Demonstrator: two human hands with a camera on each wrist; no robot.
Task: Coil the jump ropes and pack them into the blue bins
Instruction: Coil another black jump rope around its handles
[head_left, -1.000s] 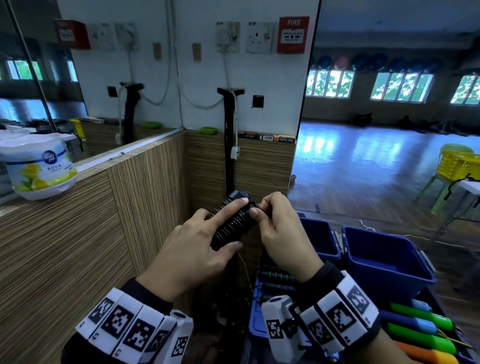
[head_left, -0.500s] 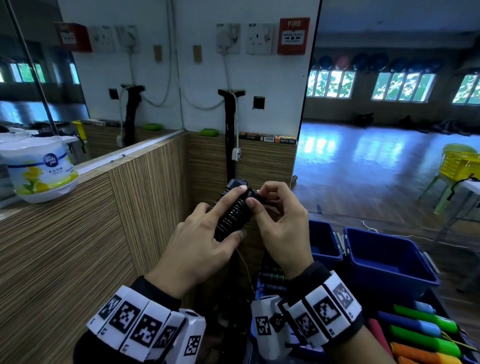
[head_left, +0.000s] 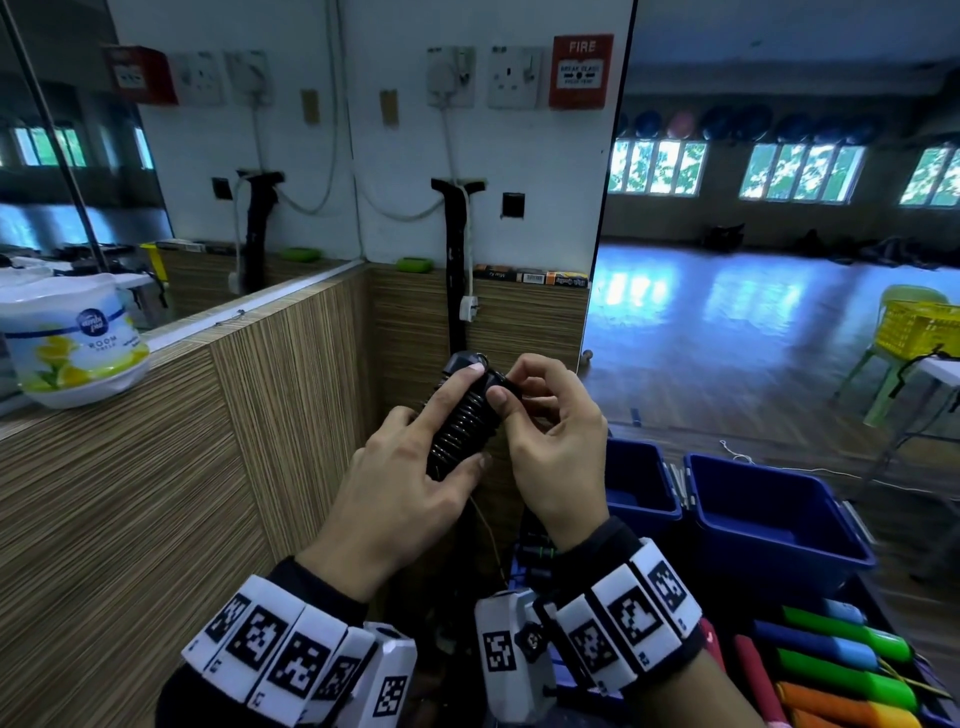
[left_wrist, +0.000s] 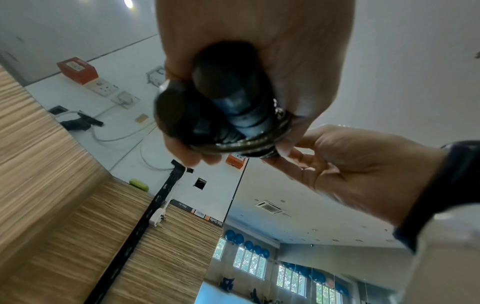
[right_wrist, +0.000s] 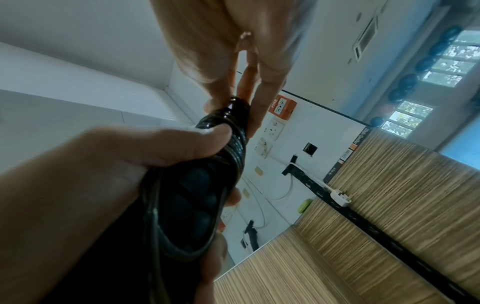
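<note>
A black jump rope (head_left: 470, 410), its cord wound in tight turns round its two handles, is held up in front of the wood-panelled corner. My left hand (head_left: 449, 431) grips the bundle, index finger along the top and thumb beneath. My right hand (head_left: 506, 387) pinches the cord at the bundle's upper end. The left wrist view shows the handle butts and the cord loops (left_wrist: 228, 111) with the right hand's fingertips (left_wrist: 284, 151) on them. The right wrist view shows the bundle (right_wrist: 197, 185). Two blue bins (head_left: 753, 493) (head_left: 639, 483) stand low to the right.
Coloured jump rope handles (head_left: 852, 665) lie at the bottom right. Black rope handles (head_left: 535, 551) show in a blue bin under my right wrist. A wood-panelled counter (head_left: 156, 467) with an air freshener tub (head_left: 78, 343) runs along the left. A black stand (head_left: 457, 270) leans in the corner.
My right hand has turned and re-pinched the cord at the top of the bundle, its fingers now curled toward me. My left hand keeps its grip, and both hands sit slightly higher.
</note>
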